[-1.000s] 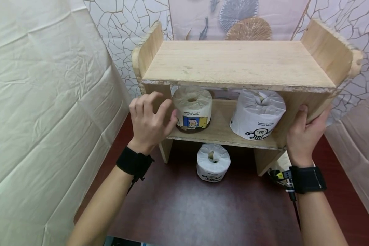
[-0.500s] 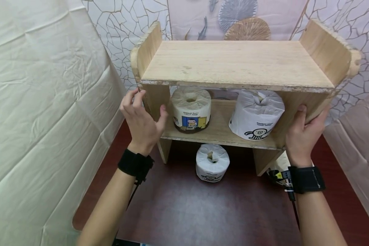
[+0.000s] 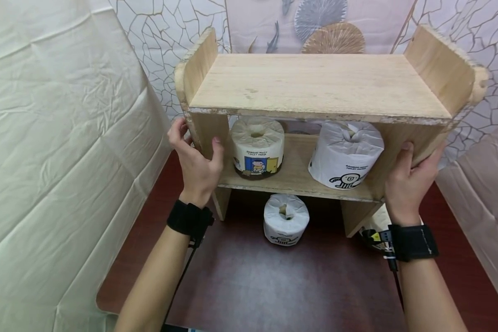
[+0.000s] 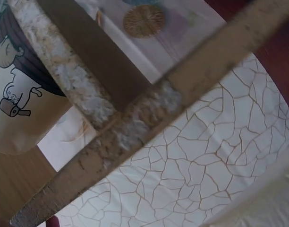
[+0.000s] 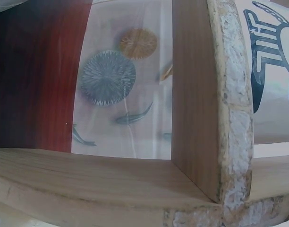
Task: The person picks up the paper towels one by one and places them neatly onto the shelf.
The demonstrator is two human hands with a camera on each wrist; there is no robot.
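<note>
Your left hand [image 3: 197,159] and right hand [image 3: 408,177] each grasp a side panel of the pale wooden two-tier shelf [image 3: 315,85] on the red desk [image 3: 274,286]. Two wrapped toilet rolls [image 3: 258,146] sit inside the shelf, a third [image 3: 286,219] beneath.

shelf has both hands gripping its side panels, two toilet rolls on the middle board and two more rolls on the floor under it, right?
Not quite. The head view shows only one roll on the floor under the shelf. The rest stands: the left hand and right hand grip the side panels, and two rolls, a beige one and a white one, sit on the middle board.
</note>
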